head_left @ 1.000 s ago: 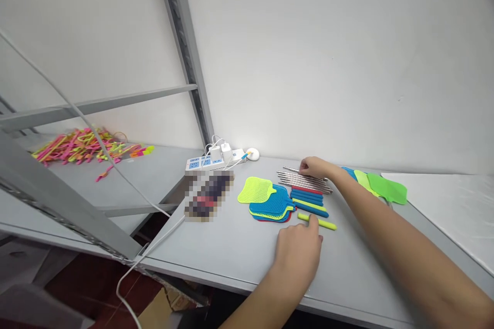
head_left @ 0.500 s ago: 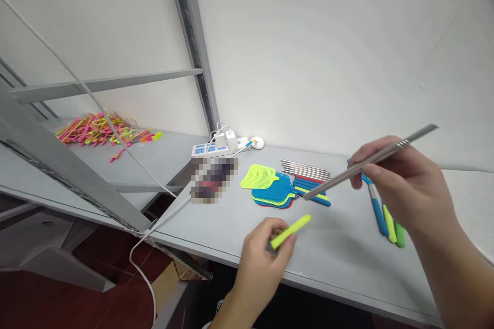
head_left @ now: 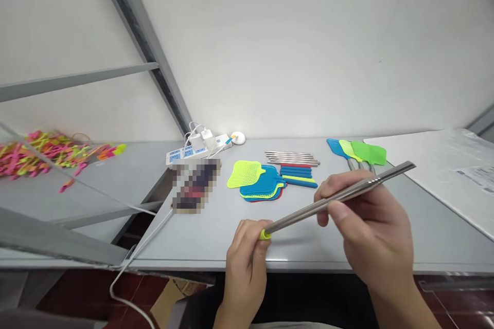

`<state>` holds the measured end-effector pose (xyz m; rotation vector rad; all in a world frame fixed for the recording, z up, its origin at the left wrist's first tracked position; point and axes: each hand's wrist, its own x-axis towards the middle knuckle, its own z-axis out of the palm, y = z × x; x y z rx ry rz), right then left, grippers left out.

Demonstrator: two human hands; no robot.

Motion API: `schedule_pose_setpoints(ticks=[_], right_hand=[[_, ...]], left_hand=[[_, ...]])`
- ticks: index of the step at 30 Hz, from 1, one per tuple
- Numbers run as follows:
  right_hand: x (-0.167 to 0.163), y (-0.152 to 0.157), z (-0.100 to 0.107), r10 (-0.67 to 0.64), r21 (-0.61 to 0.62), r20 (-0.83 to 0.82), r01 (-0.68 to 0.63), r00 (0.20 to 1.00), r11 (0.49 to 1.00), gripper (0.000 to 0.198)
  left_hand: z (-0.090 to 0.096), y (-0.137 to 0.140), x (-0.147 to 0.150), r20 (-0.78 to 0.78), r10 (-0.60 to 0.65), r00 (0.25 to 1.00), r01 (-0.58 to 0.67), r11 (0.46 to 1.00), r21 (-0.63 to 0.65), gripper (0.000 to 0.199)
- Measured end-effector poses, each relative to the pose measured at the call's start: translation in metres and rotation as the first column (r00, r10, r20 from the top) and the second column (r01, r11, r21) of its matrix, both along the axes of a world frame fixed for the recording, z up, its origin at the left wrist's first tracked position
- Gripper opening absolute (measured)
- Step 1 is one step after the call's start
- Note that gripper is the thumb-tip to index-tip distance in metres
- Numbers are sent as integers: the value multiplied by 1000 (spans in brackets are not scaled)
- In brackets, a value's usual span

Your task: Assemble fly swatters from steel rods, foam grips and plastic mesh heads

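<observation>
Now brings metal rod (head_left: 343, 195) to yellow handle (head_left: 264, 235), apart before; pinches rod with right hand (head_left: 372, 229), curls left hand's (head_left: 246, 252) fingers around handle.

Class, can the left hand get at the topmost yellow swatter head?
Probably yes: nothing covers the yellow swatter head, though the left hand may need to release the yellow handle first.

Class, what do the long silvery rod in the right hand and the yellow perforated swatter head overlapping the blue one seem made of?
Long silvery rod: probably polished metal; bright streaks run along it.
Yellow perforated swatter head: likely plastic, matte-looking; it looks thin, evenly coloured and full of small holes.
</observation>
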<state>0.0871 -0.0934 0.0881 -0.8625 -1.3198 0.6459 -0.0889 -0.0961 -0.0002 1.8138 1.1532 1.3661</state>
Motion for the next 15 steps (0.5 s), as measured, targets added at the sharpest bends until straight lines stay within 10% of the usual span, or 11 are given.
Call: schedule_pose_setpoints(ticks=[12, 15], right_hand=[[-1, -6, 1, 195, -217, 354, -123, 915, 968, 15], [-5, -5, 4, 224, -292, 211, -157, 951, 943, 12]], left_hand=[[6, -2, 8, 16, -122, 992, 123, 986, -110, 27], [12, -4, 24, 54, -174, 983, 182, 958, -223, 26]])
